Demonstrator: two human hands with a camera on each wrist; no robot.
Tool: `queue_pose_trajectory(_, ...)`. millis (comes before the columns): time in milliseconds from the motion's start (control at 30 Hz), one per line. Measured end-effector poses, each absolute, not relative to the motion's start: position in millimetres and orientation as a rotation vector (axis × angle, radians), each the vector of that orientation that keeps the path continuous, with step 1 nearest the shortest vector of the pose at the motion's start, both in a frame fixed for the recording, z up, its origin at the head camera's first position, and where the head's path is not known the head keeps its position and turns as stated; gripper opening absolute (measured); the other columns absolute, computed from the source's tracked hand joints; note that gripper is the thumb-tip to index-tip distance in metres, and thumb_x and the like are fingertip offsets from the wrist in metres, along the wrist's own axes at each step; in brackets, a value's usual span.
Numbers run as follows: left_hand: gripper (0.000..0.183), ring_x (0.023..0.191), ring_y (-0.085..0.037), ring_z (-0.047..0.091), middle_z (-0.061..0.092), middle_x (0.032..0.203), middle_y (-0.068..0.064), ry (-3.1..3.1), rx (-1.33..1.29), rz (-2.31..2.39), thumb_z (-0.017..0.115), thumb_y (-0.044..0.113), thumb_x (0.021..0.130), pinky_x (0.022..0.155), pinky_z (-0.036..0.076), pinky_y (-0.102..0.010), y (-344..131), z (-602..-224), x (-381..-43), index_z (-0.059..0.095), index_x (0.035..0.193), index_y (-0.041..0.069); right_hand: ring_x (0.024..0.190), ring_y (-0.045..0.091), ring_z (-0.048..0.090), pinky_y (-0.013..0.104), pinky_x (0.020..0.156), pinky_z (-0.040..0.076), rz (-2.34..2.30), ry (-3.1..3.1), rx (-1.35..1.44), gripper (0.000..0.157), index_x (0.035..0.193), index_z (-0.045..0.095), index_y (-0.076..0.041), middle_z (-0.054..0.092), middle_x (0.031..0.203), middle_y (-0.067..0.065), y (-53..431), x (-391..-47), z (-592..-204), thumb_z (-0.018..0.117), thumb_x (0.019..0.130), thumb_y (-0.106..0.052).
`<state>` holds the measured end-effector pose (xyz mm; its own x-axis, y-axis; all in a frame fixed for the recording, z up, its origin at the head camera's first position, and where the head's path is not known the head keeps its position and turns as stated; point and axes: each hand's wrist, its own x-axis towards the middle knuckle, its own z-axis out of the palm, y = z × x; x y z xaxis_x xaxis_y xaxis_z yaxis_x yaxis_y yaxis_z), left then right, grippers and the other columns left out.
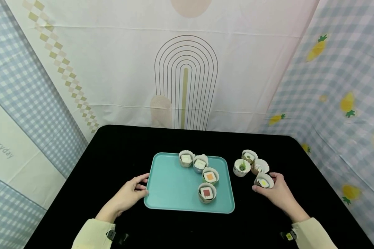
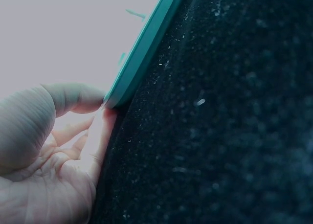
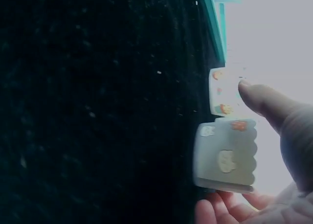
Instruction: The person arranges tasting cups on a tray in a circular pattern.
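My left hand (image 1: 129, 195) is at the left edge of a turquoise tray (image 1: 171, 195), index finger and thumb touching its rim, spread apart along it. In the left wrist view, the fingertips meet the tray's edge (image 2: 142, 48). My right hand (image 1: 278, 193) reaches around a scalloped paper cup (image 1: 258, 179) that holds a white piece with a yellow centre. In the right wrist view, the fingers (image 3: 210, 212) are right beside this printed cup (image 3: 212, 155), while a gap shows between it and the thumb (image 3: 261, 97).
Along the tray's right half stand several paper cups, one with a red-centred piece (image 1: 206, 193), another with an orange-centred piece (image 1: 210, 177). Close behind the right hand is a cluster of cups, including one with something green (image 1: 242, 167). The black table (image 1: 127, 145) ends at a curtain (image 1: 124, 69).
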<state>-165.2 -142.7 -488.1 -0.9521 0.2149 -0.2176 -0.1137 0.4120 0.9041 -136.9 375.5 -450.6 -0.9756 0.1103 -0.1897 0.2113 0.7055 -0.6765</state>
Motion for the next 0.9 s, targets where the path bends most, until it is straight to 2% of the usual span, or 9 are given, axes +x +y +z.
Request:
queue_pose_trajectory(133, 0.061, 0.105, -0.020, 0.049, 0.047, 0.132, -0.003, 2.374, 0.109, 1.551, 0.065, 0.010, 0.090, 0.080, 0.046, -0.036, -143.0, -488.1, -163.9, 0.044, 0.146, 0.024, 0.102, 0.035, 0.055, 0.042, 0.076, 0.050, -1.175, 2.695, 0.310, 0.103, 0.141, 0.017, 0.010, 0.037, 0.127, 0.030, 378.6, -137.1, -457.0, 0.074, 0.080, -0.052)
queue_pose_trajectory(367, 0.061, 0.105, -0.020, 0.050, 0.047, 0.133, -0.002, 2.374, 0.116, 1.555, 0.066, 0.012, 0.090, 0.080, 0.046, -0.037, -144.6, -487.3, -163.2, 0.044, 0.146, 0.025, 0.097, 0.033, 0.057, 0.043, 0.074, 0.049, -1.100, 2.803, 0.281, 0.085, 0.130, 0.036, 0.013, 0.048, 0.120, 0.029, 381.3, -138.2, -462.5, 0.074, 0.082, -0.046)
queue_pose_trajectory(900, 0.061, 0.107, -0.020, 0.049, 0.046, 0.134, -0.002, 2.368, 0.119, 1.541, 0.066, 0.013, 0.091, 0.081, 0.046, -0.038, -145.7, -487.4, -164.4, 0.043, 0.146, 0.026, 0.096, 0.030, 0.057, 0.042, 0.075, 0.048, -1.104, 2.816, 0.235, 0.079, 0.129, 0.042, 0.006, 0.053, 0.118, 0.022, 380.6, -137.6, -461.8, 0.074, 0.082, -0.048)
